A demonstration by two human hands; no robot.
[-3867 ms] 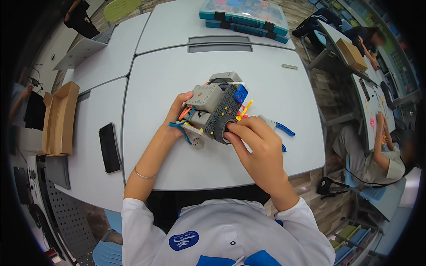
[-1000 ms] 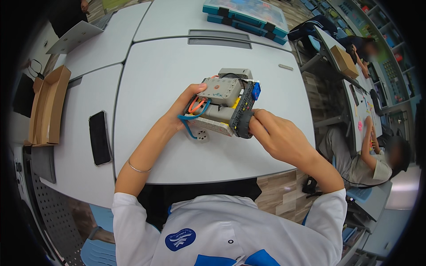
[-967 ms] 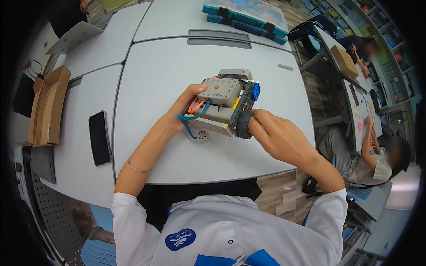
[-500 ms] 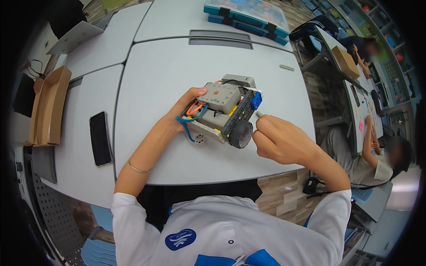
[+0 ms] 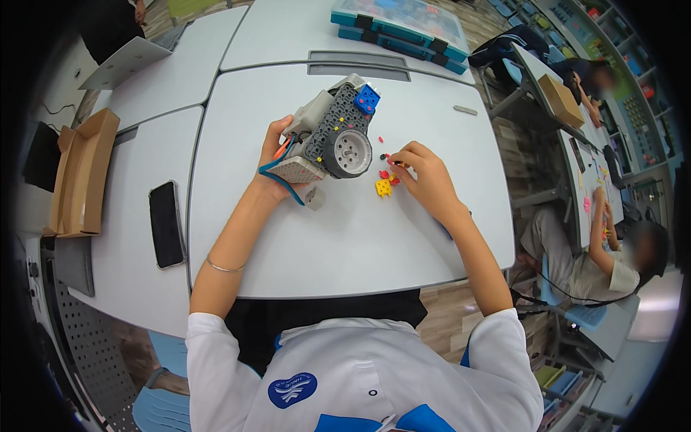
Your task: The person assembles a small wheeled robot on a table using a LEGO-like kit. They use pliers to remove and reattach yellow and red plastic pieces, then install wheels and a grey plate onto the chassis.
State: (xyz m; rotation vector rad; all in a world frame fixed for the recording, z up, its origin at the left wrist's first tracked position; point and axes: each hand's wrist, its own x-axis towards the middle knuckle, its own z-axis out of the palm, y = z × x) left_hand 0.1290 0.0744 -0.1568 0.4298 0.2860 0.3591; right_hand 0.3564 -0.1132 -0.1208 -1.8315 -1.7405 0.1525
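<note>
My left hand [image 5: 271,169] is wrapped round the rear of a toy robot car [image 5: 317,122], which I hold tilted over the white table. Its dark grey side beam faces right, with a blue block [image 5: 367,99] at the upper end and a wheel [image 5: 350,153] with a pale hub and black tyre lower down. Orange and teal cables run out beside my left hand. To the right of the car, my right hand [image 5: 430,180] has its fingertips drawn together over small red pieces [image 5: 394,178] and a black peg [image 5: 383,156]. A yellow connector [image 5: 384,189] lies just below them.
A black phone [image 5: 166,225] and an open cardboard box [image 5: 80,176] lie on the left table, with a laptop [image 5: 133,59] farther back. Teal storage cases [image 5: 400,32] are stacked at the far edge. A grey bar [image 5: 466,110] lies far right. People sit at another table.
The car has moved up and left and turned, its wheel side now facing me. My right hand has left the car with no grey peg visible, and reached the small loose pieces.
</note>
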